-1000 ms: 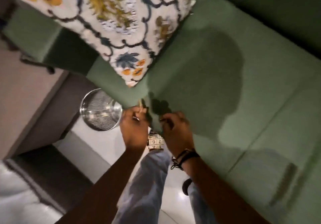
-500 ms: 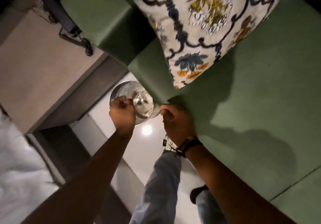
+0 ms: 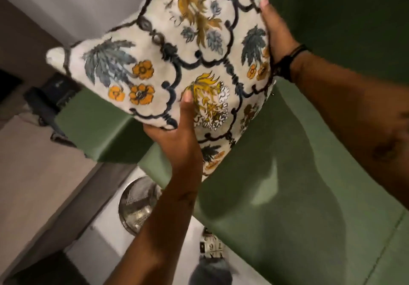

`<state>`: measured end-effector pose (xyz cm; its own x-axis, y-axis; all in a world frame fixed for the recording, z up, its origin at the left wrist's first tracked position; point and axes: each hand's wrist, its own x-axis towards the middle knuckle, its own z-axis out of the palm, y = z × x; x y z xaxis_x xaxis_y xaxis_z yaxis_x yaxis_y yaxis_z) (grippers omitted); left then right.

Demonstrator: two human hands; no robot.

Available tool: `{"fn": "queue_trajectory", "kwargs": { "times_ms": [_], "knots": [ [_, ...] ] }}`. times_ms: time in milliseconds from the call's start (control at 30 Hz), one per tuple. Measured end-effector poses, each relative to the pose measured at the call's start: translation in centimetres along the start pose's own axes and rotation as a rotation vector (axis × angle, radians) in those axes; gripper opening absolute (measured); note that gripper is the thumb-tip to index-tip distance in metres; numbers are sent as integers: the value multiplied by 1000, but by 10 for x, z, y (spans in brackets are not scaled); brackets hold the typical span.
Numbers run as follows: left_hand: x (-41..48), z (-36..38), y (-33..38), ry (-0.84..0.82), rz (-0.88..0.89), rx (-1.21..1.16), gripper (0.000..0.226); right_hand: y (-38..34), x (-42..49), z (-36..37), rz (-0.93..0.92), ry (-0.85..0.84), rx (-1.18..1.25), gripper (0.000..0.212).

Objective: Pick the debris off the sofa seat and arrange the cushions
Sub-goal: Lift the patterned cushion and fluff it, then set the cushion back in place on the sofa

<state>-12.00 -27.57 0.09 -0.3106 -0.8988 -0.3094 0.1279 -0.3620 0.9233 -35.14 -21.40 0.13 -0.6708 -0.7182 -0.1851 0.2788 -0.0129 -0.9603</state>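
Observation:
A white cushion [image 3: 177, 59] printed with yellow, orange and blue flowers is held up over the left end of the green sofa seat [image 3: 276, 196]. My left hand [image 3: 177, 134] grips its lower edge, thumb lying on the front face. My right hand [image 3: 274, 30] clasps its right edge near the sofa back [image 3: 343, 19]. The cushion tilts, its lower right corner touching or just above the seat. No debris shows on the visible seat.
A round metal mesh bin [image 3: 137, 205] stands on the pale floor just left of the sofa front. The green armrest [image 3: 93, 130] lies under the cushion's left part. Dark cables and a device [image 3: 51, 99] sit beyond the armrest. My legs are below.
Both hands left the seat's front edge by the metal bin and rose to the cushion, which they now grip on two sides. The view swung up toward the sofa's left end.

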Motion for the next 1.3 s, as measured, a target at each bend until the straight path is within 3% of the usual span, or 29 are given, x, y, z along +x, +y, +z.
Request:
{"fn": "queue_trajectory", "kwargs": {
  "times_ms": [133, 267, 467, 567, 700, 833, 900, 967, 1067, 1133, 1233, 1300],
  "knots": [
    [0, -8, -1, -144, 49, 72, 86, -5, -33, -18, 11, 142, 73, 48],
    [9, 16, 0, -432, 48, 162, 85, 8, -130, -48, -9, 538, 205, 59],
    [18, 137, -6, -985, 42, 282, 63, 7, -222, -98, -316, 939, 220, 42],
    [15, 190, -15, -988, 47, 306, 64, 6, -225, -112, -385, 1024, 192, 49],
    [1, 218, -29, -950, 42, 360, 54, 10, -228, -127, -243, 1120, 129, 69],
    [-40, 195, -37, -661, 83, 379, 72, 19, -265, -133, 19, 1236, 47, 104],
    [-77, 171, -49, -489, 196, 434, 75, 30, -306, -138, 44, 1289, 49, 100],
    [-139, 145, -66, -440, 266, 468, 74, 44, -362, -140, 62, 1348, 22, 92],
    [-256, 107, -99, -718, 162, 580, 77, 65, -449, -145, 164, 1530, -22, 87],
    [-337, 95, -126, -1044, 66, 681, 79, 77, -515, -158, 288, 1778, -50, 86],
    [-432, 108, -169, -1530, -43, 777, 78, 88, -606, -178, 594, 2157, -77, 101],
    [-489, 130, -199, -1774, -92, 814, 81, 95, -668, -193, 654, 2348, 2, 104]
  ]
}}
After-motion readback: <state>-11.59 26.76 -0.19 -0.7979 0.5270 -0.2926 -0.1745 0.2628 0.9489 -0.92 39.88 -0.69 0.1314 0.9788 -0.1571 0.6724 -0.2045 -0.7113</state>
